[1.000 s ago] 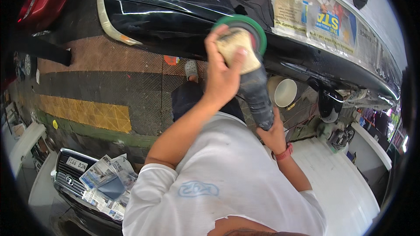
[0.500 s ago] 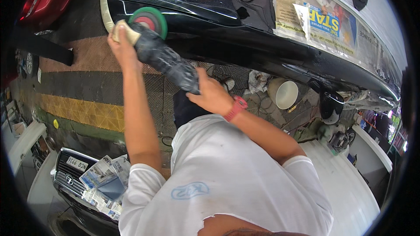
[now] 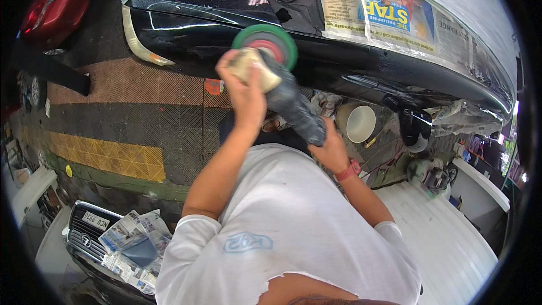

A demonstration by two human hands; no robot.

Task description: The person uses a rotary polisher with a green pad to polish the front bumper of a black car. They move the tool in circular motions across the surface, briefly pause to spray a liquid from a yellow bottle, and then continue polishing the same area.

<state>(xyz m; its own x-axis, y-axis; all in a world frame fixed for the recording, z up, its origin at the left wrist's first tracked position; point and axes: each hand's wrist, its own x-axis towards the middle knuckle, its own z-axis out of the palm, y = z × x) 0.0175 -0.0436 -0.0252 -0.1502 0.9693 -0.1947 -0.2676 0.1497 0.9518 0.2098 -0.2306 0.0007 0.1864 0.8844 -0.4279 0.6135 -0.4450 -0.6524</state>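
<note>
Both of my hands hold a polisher (image 3: 293, 104) with a dark wrapped body and a pale head cover. My left hand (image 3: 247, 87) is wrapped round the pale head end. Round the rear end of the body my right hand (image 3: 331, 146) is closed, with a red watch on that wrist. The green-rimmed polishing pad (image 3: 291, 45) lies against or just over the glossy black car panel (image 3: 209, 39); I cannot tell whether it touches. Part of the pad is hidden behind the polisher's head.
Newspaper (image 3: 389, 17) masks the car beyond the panel. A white bucket (image 3: 360, 123) stands on the floor below a black side mirror (image 3: 415, 127). At the lower left is another car's grille (image 3: 84, 231) with papers on it. A red car (image 3: 59, 8) stands at the far left.
The polisher and both hands have moved right along the black panel. My view has shifted, and an orange-red item on the floor now shows left of my left hand.
</note>
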